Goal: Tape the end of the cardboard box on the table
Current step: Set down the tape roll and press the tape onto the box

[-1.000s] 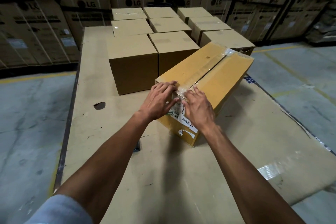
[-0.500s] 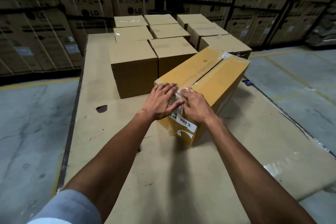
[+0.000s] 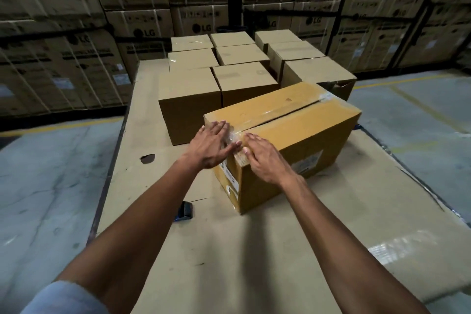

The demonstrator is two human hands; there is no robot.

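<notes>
A long yellow-brown cardboard box [image 3: 300, 132] lies at an angle on the cardboard-covered table [image 3: 254, 250]. Clear tape [image 3: 280, 111] runs along its top seam and folds over the near end. My left hand [image 3: 211, 145] lies flat with fingers spread on the near top corner, touching the tape. My right hand [image 3: 265, 160] presses flat on the near top edge and right side, beside the left. A white label [image 3: 230, 178] shows on the near end face, partly hidden by my left hand.
Several sealed plain brown boxes [image 3: 190, 102] stand in rows behind the yellow box. A dark tape dispenser [image 3: 184, 210] lies on the table under my left forearm. A small hole [image 3: 147, 158] marks the table cover. Stacked cartons [image 3: 76, 41] line the back wall.
The view has shifted, so the box's right side now shows more. Both hands have stayed on the near end, sliding a little over the tape at the top edge.
</notes>
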